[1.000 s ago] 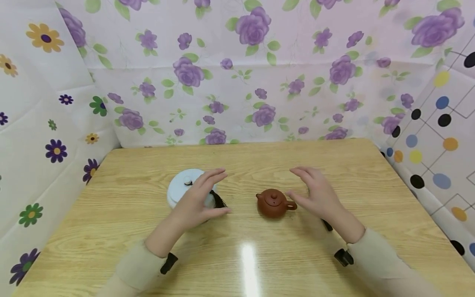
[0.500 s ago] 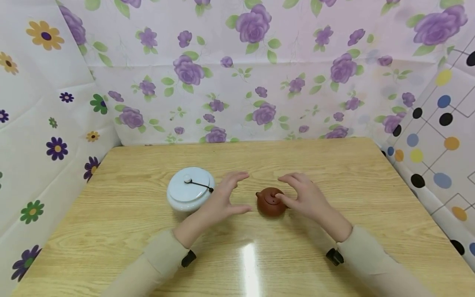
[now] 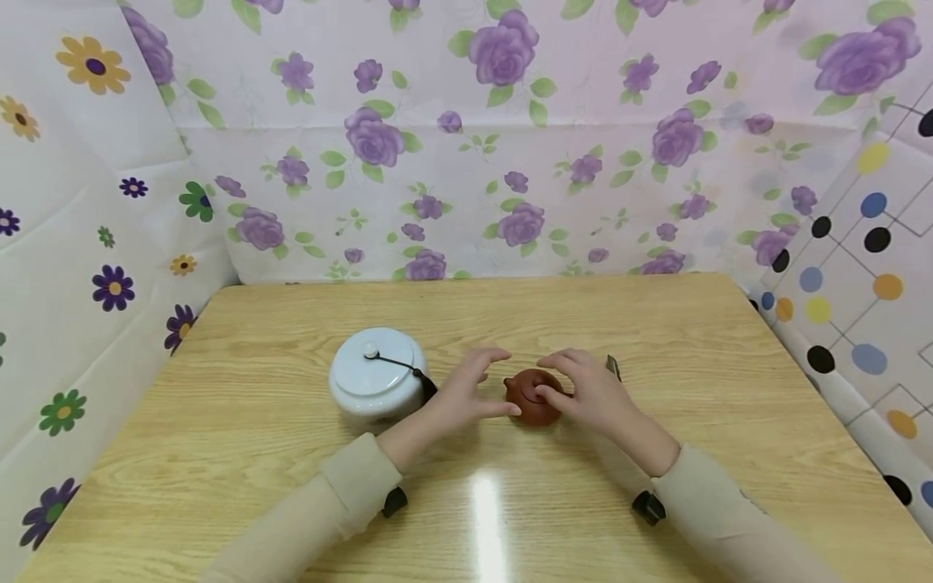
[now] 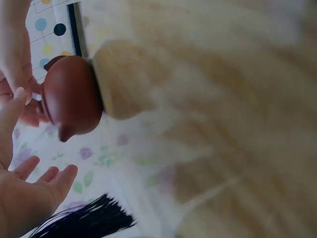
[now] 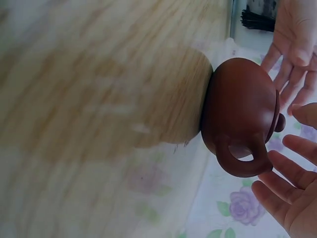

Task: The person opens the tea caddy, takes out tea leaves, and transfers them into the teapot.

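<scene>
A small reddish-brown clay teapot stands upright on the table, spout toward the left and handle toward the right. My right hand is spread over its handle side, thumb and fingers apart above the lid. In the right wrist view, its fingertips are right by the lid knob and the loop handle. My left hand reaches in at the spout side, fingers straight and parted from the thumb, holding nothing. The left wrist view shows the teapot body with the right fingers close to its lid.
A pale blue-white lidded jar with a dark cord and black tassel stands left of the teapot, beside my left forearm. A thin dark-edged item lies just behind my right hand, mostly hidden. A floral cloth hangs behind the table.
My left hand has moved right, away from in front of the jar and up to the teapot's spout. My right hand has moved left, over the teapot's lid and handle. The teapot stays put.
</scene>
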`<state>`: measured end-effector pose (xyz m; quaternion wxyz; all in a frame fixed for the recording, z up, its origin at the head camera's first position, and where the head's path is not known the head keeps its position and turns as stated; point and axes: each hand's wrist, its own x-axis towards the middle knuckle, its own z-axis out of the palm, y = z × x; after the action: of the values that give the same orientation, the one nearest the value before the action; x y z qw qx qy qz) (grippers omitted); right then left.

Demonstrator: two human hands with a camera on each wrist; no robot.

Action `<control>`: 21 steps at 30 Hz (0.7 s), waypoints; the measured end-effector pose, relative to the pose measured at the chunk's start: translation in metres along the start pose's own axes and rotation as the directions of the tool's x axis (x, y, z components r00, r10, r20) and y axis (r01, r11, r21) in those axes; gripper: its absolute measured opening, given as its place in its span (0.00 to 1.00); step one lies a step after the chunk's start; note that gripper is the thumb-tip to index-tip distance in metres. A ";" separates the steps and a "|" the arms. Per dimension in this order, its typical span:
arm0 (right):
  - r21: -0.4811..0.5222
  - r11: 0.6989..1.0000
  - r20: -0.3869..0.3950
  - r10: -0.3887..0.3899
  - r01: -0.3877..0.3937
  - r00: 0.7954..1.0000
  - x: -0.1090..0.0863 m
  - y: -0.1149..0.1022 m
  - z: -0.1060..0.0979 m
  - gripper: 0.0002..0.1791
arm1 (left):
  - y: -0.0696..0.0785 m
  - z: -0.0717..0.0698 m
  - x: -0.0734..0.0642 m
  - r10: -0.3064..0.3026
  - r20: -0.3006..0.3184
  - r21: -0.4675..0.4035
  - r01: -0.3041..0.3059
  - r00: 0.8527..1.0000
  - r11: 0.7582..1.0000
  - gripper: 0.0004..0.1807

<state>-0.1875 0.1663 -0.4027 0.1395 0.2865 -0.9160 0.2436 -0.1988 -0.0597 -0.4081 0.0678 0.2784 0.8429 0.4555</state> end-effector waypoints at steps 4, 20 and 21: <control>0.005 1.000 0.005 -0.011 0.011 1.000 0.001 0.001 0.003 0.14 | -0.004 0.006 0.004 -0.042 0.000 -0.080 0.042 0.999 0.996 0.40; -0.003 0.999 0.031 0.043 -0.043 0.999 0.002 -0.003 0.004 0.09 | -0.012 0.018 0.017 -0.150 0.022 -0.106 0.151 0.988 0.983 0.37; -0.002 0.999 0.031 0.045 -0.045 0.999 0.002 -0.004 0.004 0.10 | -0.013 0.018 0.017 -0.155 0.026 -0.115 0.157 0.988 0.981 0.36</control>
<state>-0.1873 0.1610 -0.4037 0.1200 0.2696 -0.9245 0.2413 -0.2121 -0.0431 -0.4260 0.1268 0.2108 0.8334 0.4950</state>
